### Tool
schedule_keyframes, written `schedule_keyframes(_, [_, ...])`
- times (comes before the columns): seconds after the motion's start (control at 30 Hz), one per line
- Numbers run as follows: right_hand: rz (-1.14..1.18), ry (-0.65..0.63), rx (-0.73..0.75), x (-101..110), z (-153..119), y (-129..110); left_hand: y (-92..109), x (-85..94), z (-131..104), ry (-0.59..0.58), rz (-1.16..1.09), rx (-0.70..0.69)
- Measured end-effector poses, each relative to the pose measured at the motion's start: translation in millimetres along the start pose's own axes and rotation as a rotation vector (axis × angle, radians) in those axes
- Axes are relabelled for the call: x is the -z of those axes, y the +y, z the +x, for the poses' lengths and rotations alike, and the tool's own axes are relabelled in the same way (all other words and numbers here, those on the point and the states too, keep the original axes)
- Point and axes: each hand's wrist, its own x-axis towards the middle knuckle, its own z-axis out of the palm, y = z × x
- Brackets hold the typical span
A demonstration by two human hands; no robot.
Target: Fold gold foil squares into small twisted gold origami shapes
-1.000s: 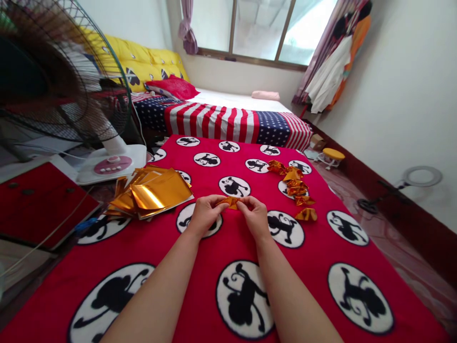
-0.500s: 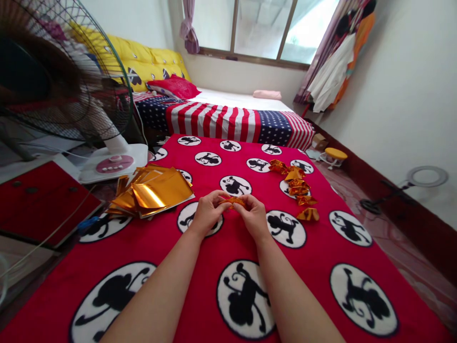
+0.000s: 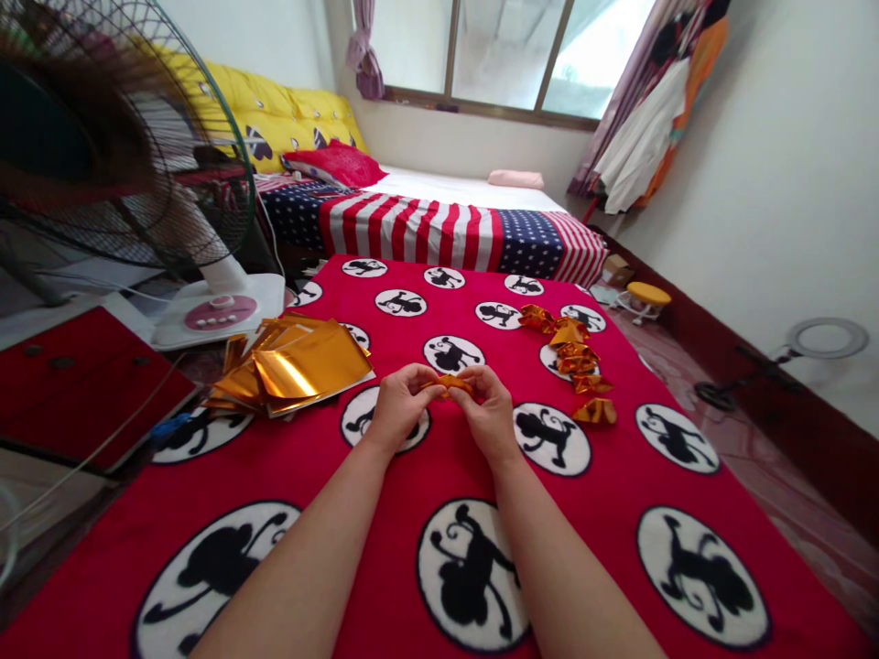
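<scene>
Folded foil piece (image 3: 450,381): one, gold, held between the two hands above the middle of the desk; its middle shows, its ends are partly hidden by the fingers.
Foil's change: already creased down to a small, narrow form; I judge it partly shaped, though the folds are too small to read.
Left hand (image 3: 398,409): one; thumb and fingers pinch the near end of the foil on that side.
Right hand (image 3: 490,414): one; thumb and fingers pinch the opposite end, mirroring the left.
Shaped foil pieces (image 3: 596,411): at least five, in an uneven line running from 2 to nearly 4 o'clock of the held piece; some touch or overlap, so the exact number is unclear.
Gold sheets (image 3: 312,366): one loose, fanned stack at 9 o'clock, mostly flat; too overlapped to count.
Desk (image 3: 594,513): one, under a red cloth with round monkey prints.
Fan (image 3: 216,316): one, at 10 o'clock beyond the sheets, its blades blurred.
Bed (image 3: 439,188): one, at 12 o'clock past the desk, with one red pillow (image 3: 336,165) towards 11 and one pink bundle (image 3: 515,179) towards 1.
Yellow stool (image 3: 649,294): one, at 2 o'clock on the floor.
Ring light (image 3: 797,350): one, at 3 o'clock, beyond the desk.
</scene>
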Motion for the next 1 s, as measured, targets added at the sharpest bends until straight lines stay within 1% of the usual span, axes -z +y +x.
schedule_keyframes(0.17, [-0.003,0.022,0.060,1.3,-0.9,1.4,0.5,1.3,1.9,-0.013,0.034,0.040])
schedule_keyframes(0.43, [0.008,0.038,0.069,2.0,-1.9,0.3,1.4,3.1,1.9,-0.039,-0.016,0.053])
schedule_keyframes(0.6, [0.046,0.039,0.045,1.2,-0.7,1.4,-0.1,3.9,2.4,-0.034,-0.079,0.013])
schedule_keyframes(0.77, [0.093,0.026,0.017,1.0,-0.1,3.6,1.1,3.1,2.2,-0.034,-0.113,0.007])
schedule_keyframes(0.9, [0.107,0.002,0.020,1.9,-0.1,6.4,5.6,5.5,1.3,-0.041,-0.033,0.023])
schedule_keyframes(1.0, [0.076,-0.012,0.030,2.5,0.0,7.1,8.8,10.0,1.3,-0.048,0.012,0.073])
